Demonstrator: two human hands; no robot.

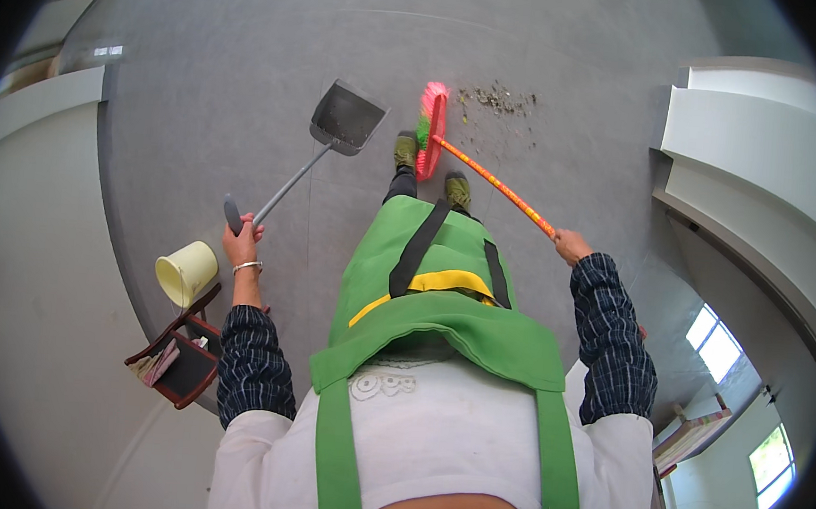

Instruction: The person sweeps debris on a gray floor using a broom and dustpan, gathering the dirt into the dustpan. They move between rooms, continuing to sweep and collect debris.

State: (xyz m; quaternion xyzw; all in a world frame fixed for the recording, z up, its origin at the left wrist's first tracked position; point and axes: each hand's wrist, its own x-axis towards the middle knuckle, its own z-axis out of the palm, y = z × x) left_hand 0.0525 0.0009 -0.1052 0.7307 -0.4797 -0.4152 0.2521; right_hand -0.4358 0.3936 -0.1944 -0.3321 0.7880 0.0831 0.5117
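Note:
My left hand [242, 239] is closed around the grey handle of a long-handled dustpan [350, 116], whose pan lies at the upper middle with a few bits of debris in it. In my right hand [572, 247] is the orange patterned handle of a broom [439, 118]. The broom's head, with pink and green bristles, stands in front of my feet, bristles facing left towards the dustpan. A scattered heap of dirt and debris [500, 101] lies on the floor to the right of the broom head.
A pale yellow bucket [190, 271] rests on its side or tilted by the left wall. Below it stands a dark wooden chair [191, 367] with a cloth on it. At the right are white curved steps or ledges [750, 129]. Grey tiles make up the floor [252, 52].

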